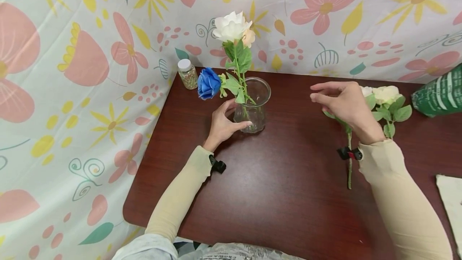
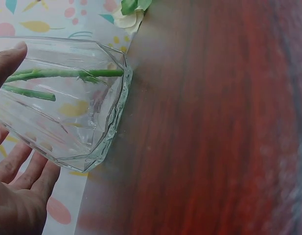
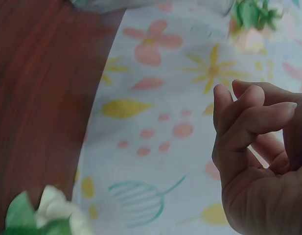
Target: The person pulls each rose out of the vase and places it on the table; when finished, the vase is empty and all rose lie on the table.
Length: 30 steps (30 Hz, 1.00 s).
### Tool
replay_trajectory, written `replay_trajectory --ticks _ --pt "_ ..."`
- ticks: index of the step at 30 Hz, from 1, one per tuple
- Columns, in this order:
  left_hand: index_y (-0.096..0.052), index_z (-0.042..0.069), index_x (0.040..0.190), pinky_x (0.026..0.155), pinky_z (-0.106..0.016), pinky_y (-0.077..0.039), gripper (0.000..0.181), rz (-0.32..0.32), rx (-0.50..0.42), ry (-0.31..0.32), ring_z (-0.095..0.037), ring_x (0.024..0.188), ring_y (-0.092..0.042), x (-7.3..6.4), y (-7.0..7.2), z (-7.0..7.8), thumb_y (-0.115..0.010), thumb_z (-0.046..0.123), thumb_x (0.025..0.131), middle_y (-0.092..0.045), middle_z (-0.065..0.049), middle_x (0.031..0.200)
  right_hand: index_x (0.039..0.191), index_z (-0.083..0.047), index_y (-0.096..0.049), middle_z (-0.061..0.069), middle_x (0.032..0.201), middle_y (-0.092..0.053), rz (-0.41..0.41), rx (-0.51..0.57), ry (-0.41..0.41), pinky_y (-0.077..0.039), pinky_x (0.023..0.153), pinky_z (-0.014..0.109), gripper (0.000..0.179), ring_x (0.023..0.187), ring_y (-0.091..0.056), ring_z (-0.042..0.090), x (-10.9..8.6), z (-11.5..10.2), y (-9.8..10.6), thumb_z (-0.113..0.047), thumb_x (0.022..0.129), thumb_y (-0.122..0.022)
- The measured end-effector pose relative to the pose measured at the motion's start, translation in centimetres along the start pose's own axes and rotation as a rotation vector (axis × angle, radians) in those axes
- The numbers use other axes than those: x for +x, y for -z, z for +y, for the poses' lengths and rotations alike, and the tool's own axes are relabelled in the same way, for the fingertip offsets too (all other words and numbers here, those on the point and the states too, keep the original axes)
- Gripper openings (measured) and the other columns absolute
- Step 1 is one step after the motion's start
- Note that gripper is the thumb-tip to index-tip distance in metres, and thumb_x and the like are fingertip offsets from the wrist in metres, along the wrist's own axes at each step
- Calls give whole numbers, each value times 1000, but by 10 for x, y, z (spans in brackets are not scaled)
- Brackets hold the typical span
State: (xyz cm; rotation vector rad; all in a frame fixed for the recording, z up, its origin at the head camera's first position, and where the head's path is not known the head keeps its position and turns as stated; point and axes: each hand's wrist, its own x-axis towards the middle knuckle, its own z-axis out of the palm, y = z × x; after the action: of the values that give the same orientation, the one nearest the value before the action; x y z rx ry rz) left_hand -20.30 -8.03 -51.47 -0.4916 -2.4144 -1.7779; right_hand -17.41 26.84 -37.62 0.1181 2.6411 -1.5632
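Note:
In the head view my left hand [image 1: 223, 122] holds a clear glass vase [image 1: 257, 117] standing on the table, thumb at the front and fingers behind. Faceted glass walls and cut green stems [image 2: 67, 73] inside show in the left wrist view. A blue rose [image 1: 209, 84] leans out to the left over the rim, and a white flower [image 1: 231, 26] stands tall with a peach bloom [image 1: 249, 37] partly behind it. My right hand [image 1: 348, 105] hovers over the table right of the vase, fingers loosely bent and nothing in them. Below it lie pale cream flowers [image 1: 386, 94], partly hidden by the wrist.
A white-capped jar [image 1: 188, 76] of small grains stands at the back left corner. Toward the right are a green printed package [image 1: 440, 93] and a pale cloth [image 1: 449, 200]. Flower-patterned fabric [image 1: 306, 23] borders the dark wooden table [image 1: 281, 196] behind and on the left.

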Motion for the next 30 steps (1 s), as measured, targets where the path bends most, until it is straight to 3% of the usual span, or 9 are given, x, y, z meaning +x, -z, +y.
replay_trajectory --ticks 10,19,23,30 --pt "-59 2 153 119 -46 -58 88 -3 2 5 -39 134 -67 0 0 1 -101 16 77 -68 -20 143 118 -15 -83 -20 73 -75 -27 42 140 -48 46 21 22 53 -59 7 2 -42 -39 -20 97 -84" --pt "-59 2 153 119 -45 -59 88 -6 10 7 -35 133 -68 -1 1 1 -101 16 77 -69 -20 142 122 -9 -82 -12 67 -73 -55 86 217 -45 42 23 28 52 -61 10 9 -64 -73 -21 97 -84" --pt "-59 4 153 119 -45 -58 88 -8 7 15 -35 134 -68 -2 1 1 -101 16 78 -69 -18 143 122 -10 -83 -12 81 -80 -52 85 267 -48 44 22 27 55 -65 11 13 -71 -88 -20 97 -84" --pt "-59 5 154 118 -45 -59 87 -5 8 15 -35 133 -68 -1 0 0 -101 17 79 -69 -18 143 122 -12 -84 12 104 -85 -43 30 350 -53 49 23 25 56 -69 12 26 -89 -109 -17 98 -82"
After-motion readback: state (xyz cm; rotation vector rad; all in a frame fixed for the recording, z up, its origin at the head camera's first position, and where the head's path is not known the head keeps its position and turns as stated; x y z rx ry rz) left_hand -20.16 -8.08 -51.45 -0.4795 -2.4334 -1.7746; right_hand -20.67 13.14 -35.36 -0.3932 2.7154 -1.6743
